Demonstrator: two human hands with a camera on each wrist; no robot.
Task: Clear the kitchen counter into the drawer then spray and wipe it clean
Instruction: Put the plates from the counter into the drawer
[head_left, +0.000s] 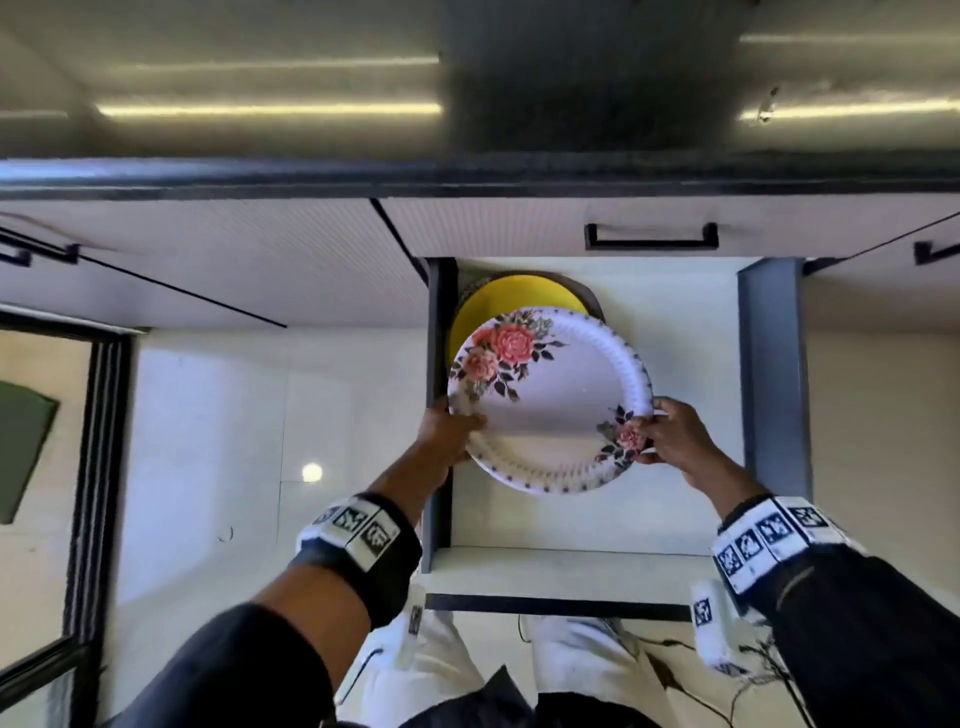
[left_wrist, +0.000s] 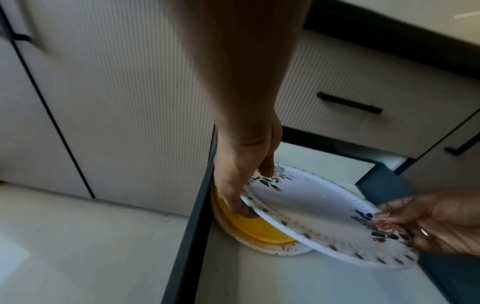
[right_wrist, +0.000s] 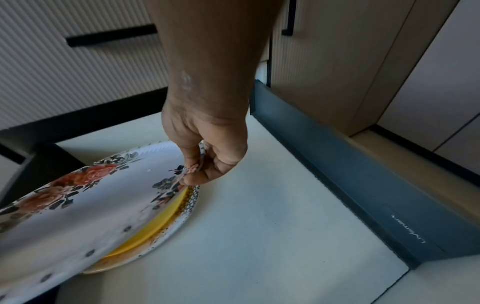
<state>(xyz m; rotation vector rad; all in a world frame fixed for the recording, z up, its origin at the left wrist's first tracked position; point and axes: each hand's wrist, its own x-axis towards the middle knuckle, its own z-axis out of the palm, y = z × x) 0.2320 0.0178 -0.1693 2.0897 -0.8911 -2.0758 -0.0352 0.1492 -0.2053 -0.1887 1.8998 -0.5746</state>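
Plate (head_left: 558, 395) tilted over drawer (head_left: 774, 374) | both hands gripping rim

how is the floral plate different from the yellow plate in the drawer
The floral plate is white with printed roses; the yellow plate is plain. The floral plate is tilted and gripped by the left hand and right hand; the yellow plate lies flat, untouched. Both are round.

One small pale brand mark stands on the dark grey right side wall of the open drawer (right_wrist: 363, 185), near its front end; it seems to read "LIVSMART", though blurred.
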